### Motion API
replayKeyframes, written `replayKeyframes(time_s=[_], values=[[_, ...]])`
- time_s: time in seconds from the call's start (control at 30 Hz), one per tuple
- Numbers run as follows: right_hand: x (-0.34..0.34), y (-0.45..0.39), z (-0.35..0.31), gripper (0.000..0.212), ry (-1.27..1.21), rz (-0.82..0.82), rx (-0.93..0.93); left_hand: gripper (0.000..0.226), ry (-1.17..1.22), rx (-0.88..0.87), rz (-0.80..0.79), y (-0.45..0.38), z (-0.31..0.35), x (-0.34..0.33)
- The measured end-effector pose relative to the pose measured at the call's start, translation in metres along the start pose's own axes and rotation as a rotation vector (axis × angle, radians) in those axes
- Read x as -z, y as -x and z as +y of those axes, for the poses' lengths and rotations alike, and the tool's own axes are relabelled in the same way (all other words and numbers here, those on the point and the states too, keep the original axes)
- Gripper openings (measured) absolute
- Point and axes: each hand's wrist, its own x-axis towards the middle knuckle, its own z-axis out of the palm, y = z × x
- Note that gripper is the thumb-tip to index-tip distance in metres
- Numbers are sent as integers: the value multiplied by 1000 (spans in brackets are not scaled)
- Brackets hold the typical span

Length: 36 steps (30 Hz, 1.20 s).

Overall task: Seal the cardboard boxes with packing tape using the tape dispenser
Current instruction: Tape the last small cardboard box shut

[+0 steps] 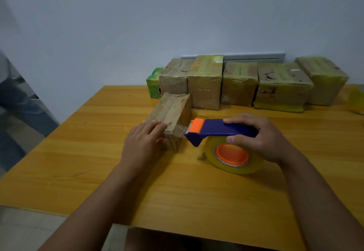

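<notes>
Left hand (144, 140) lay on the near end of a small cardboard box (171, 115), fingers straight and pressing down on its top, thumb side not clearly visible. The box sat on the wooden desk (82, 164), left of centre, flaps closed, contents hidden. A short strip of clear tape (182, 129) ran from the box's near right corner to the tape dispenser (218, 130), whose orange front end was right against that corner. Dispenser was blue, lying roughly level, with a roll of yellowish clear tape (234, 157) on an orange hub below the handle. Right hand (262, 138) clamped on the dispenser handle, fingers over the top, thumb on the near side.

Along the far edge of the desk, by the wall, left to right: a small green carton (154, 83), partly hidden behind the next one; a brown box (174, 79) wrapped in clear tape; a taller box (205, 82) with yellowish tape on top; a lower taped box (239, 83); a wider taped box (281, 87) with yellow tape round its base; a last taped box (323, 79) at an angle. All were closed, nothing inside visible. A yellowish object (356, 97) at the right frame edge was too cut off to identify.
</notes>
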Motion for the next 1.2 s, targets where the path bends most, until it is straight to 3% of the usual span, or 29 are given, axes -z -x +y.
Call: replayKeyframes(time_s=[0.27, 0.6, 0.7, 0.87, 1.03, 1.2], values=[[-15, -28, -20, 39, 269, -153, 15, 51, 50, 58, -164, 1, 12, 14], [-39, -47, -49, 36, 444, -216, -81, 56, 269, 240, -143, -6, 22, 17], [-33, -37, -48, 33, 435, -132, -127, 59, 311, 327, -112, -12, 28, 13], [-14, -14, -33, 41, 463, 74, -194, 28, 204, 306, -42, -15, 37, 2], [-26, -17, -22, 46, 324, 376, -137, 28, 77, 285, 31, -12, 45, -1], [-57, -33, -14, 47, 184, 501, -86, 35, 92, 203, 0, -11, 33, 3]])
